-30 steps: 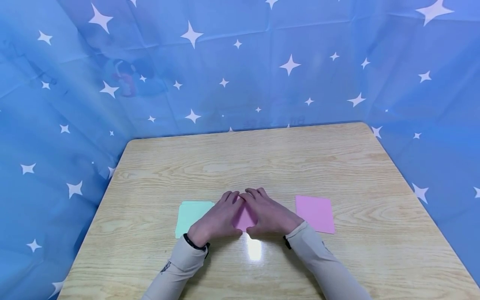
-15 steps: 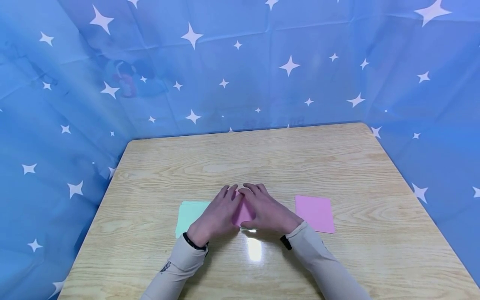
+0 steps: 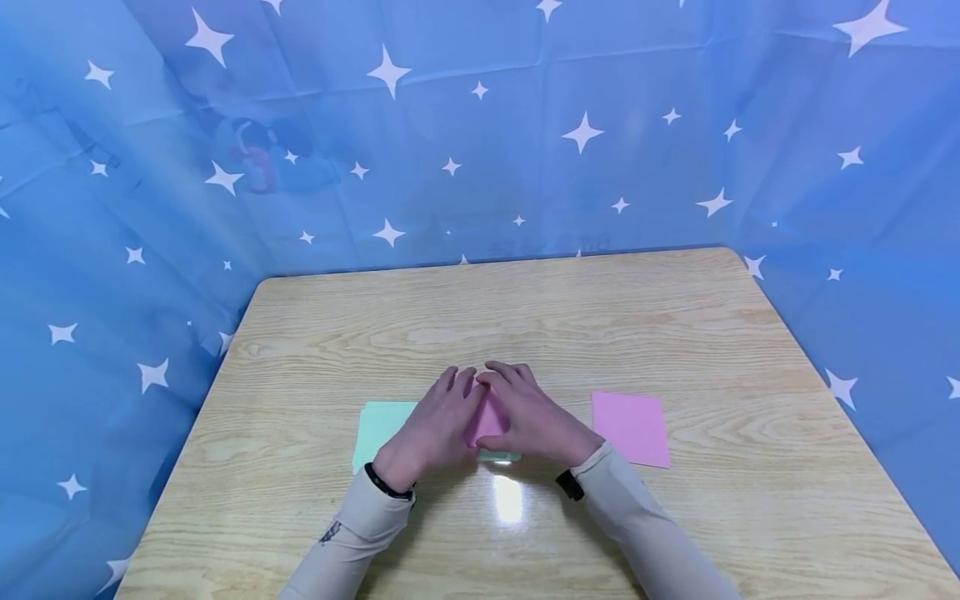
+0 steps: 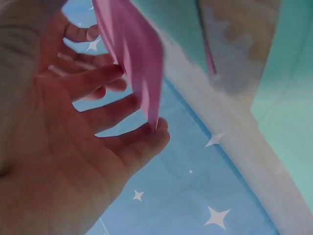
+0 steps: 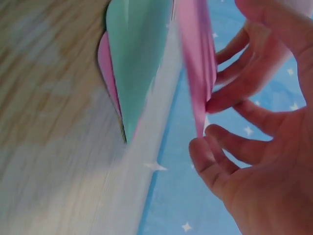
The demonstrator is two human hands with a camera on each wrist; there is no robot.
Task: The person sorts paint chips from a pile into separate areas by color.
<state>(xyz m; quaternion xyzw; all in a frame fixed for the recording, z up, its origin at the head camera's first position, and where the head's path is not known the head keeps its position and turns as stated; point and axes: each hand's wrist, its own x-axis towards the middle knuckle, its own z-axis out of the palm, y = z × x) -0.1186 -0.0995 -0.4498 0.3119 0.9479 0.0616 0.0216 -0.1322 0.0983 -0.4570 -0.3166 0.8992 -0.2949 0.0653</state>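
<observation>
My left hand [image 3: 438, 421] and right hand [image 3: 536, 417] hold a small stack of pink paper sheets [image 3: 486, 421] between them, fingertips at its edges. The stack is raised and tilted. In the left wrist view the fingers of the left hand [image 4: 88, 142] meet one side of the pink sheets [image 4: 142, 58]. On the other side, the right hand [image 5: 264, 161] has its fingertips along their edge, where several layers [image 5: 198, 58] show. Below lies a mint-green sheet [image 5: 137, 54] with a pink sheet [image 5: 108, 73] peeking out beneath; in the head view only a mint strip [image 3: 501, 457] shows.
Mint-green sheets [image 3: 378, 429] lie on the wooden table [image 3: 495, 325] to the left, partly covered by the left hand. A pink square sheet [image 3: 630, 427] lies to the right, beside the right wrist. A blue star-patterned cloth [image 3: 480, 133] hangs behind the table.
Both hands have shifted slightly forward and raised the pink sheets. A mint-green strip has come into view beneath them, by the right thumb. The side sheets have stayed in place.
</observation>
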